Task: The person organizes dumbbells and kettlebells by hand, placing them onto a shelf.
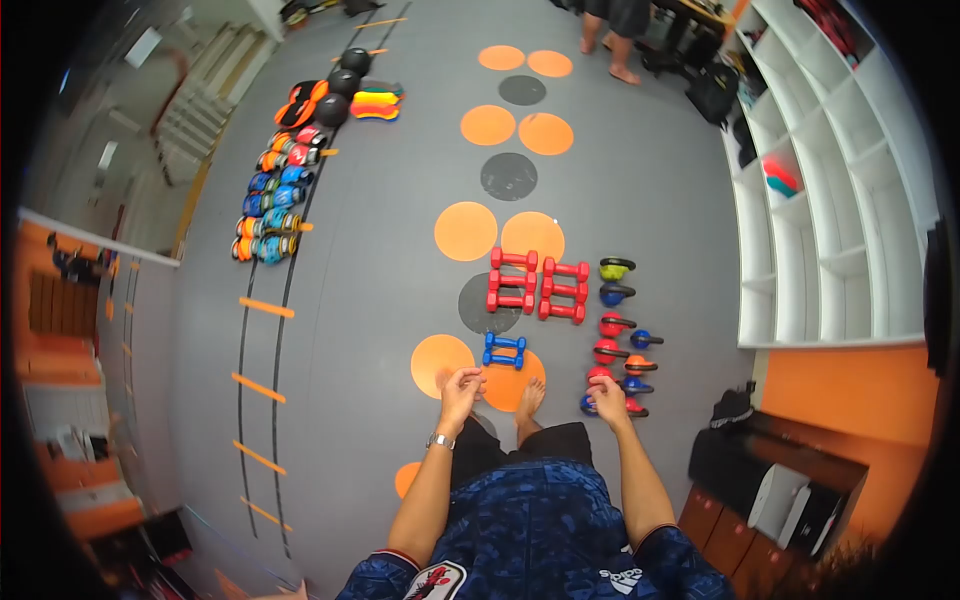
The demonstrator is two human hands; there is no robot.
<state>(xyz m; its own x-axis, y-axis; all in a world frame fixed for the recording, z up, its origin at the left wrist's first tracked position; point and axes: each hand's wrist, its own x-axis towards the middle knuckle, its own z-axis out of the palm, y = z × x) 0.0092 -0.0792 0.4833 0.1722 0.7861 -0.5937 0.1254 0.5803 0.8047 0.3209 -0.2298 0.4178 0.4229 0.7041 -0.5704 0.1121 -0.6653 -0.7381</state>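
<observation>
My left hand (463, 391), with a watch on its wrist, hovers in front of my body with loosely bent fingers and nothing in it. Just beyond it, a pair of small blue dumbbells (505, 351) lies on the grey floor by an orange circle. My right hand (606, 398) is also without a load, its fingers relaxed and a little apart. In this view it overlaps the near end of a group of kettlebells (612, 325) in red, blue, orange and yellow-green. Farther forward, red dumbbells (512, 281) lie in two columns. My bare foot (531, 398) shows between the hands.
Orange floor circles (466, 231) and dark ones (509, 177) run ahead. Left are a floor ladder (266, 307), paired colourful weights (268, 201) and black balls (333, 110). White shelving (796, 240) and a brown cabinet (735, 535) stand right. A person's legs (622, 50) show far ahead.
</observation>
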